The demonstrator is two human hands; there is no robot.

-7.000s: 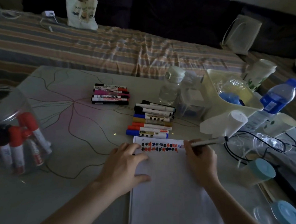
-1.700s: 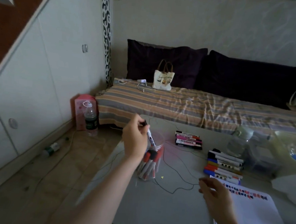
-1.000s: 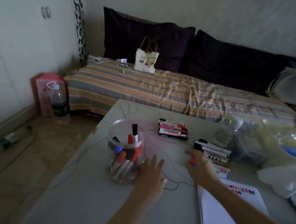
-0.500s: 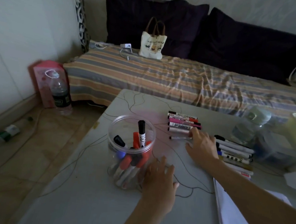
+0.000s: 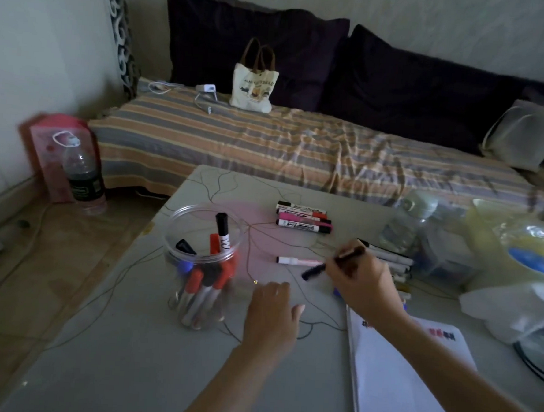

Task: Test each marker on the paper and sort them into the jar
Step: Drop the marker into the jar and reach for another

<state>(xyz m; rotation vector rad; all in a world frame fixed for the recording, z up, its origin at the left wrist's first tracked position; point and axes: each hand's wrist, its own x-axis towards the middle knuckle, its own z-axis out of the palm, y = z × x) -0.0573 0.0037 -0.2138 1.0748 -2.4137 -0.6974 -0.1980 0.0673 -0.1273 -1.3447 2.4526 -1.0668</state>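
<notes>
A clear plastic jar [image 5: 200, 292] stands on the table's left part with several red- and black-capped markers inside. My right hand [image 5: 360, 283] holds a dark-capped marker [image 5: 331, 264] just above the table, right of the jar. My left hand [image 5: 272, 314] rests flat on the table beside the jar, fingers relaxed. One pink marker [image 5: 296, 260] lies alone in front of my right hand. A small stack of markers [image 5: 303, 221] lies further back, and another row [image 5: 388, 257] sits partly hidden behind my right hand. The white paper pad [image 5: 409, 380] with colour marks lies at the lower right.
Clear bottles [image 5: 406, 223], a yellow tub [image 5: 513, 246] and white bags [image 5: 512, 309] crowd the table's right side. A striped sofa [image 5: 268, 142] with a tote bag [image 5: 254, 83] runs behind the table. A dark bottle [image 5: 83, 175] and pink box stand on the floor at left.
My right hand has lifted a dark-capped marker from the back stack and drawn it toward me; a pink marker now lies apart. My left hand stays by the jar.
</notes>
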